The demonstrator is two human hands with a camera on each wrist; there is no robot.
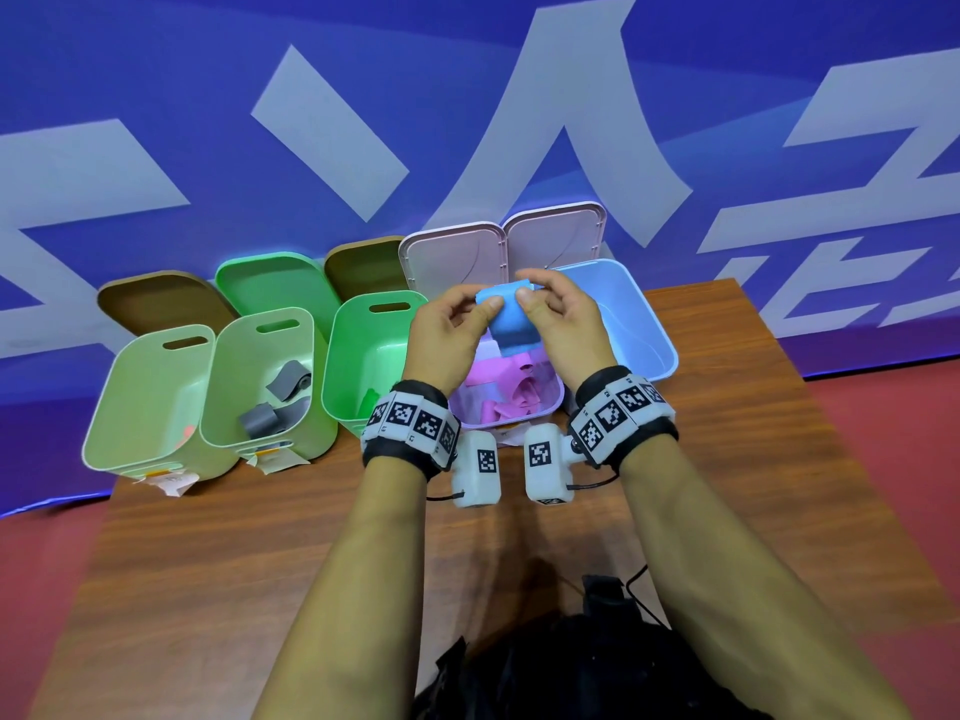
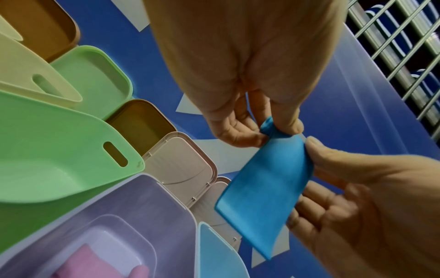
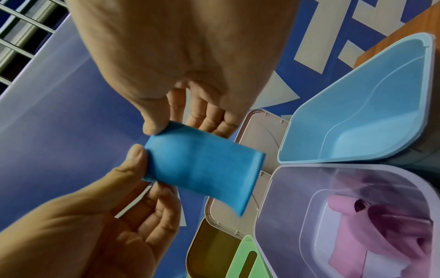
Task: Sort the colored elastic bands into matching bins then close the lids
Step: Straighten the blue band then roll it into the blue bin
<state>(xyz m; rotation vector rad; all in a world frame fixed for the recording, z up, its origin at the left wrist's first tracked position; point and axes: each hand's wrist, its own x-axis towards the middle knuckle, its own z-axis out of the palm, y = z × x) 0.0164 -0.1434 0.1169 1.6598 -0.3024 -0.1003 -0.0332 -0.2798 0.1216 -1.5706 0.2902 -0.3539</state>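
A blue elastic band [image 1: 511, 327] hangs in the air between both hands, above the lilac bin [image 1: 519, 422] that holds several pink bands [image 1: 511, 387]. My left hand [image 1: 480, 304] pinches the band's top left corner; in the left wrist view its thumb and forefinger [image 2: 271, 131] bunch that corner. My right hand [image 1: 530, 288] pinches the top right edge, thumb in front, as the right wrist view [image 3: 176, 126] shows. The light blue bin [image 1: 639, 314] stands open just right of the hands; what I see of its inside [image 3: 357, 116] holds nothing.
Three more open bins stand in a row to the left: pale green [image 1: 150, 402], light green with grey bands [image 1: 283, 392], and green [image 1: 363, 356]. All lids lean upright behind them against the blue banner. Bare wooden table [image 1: 260, 563] lies in front.
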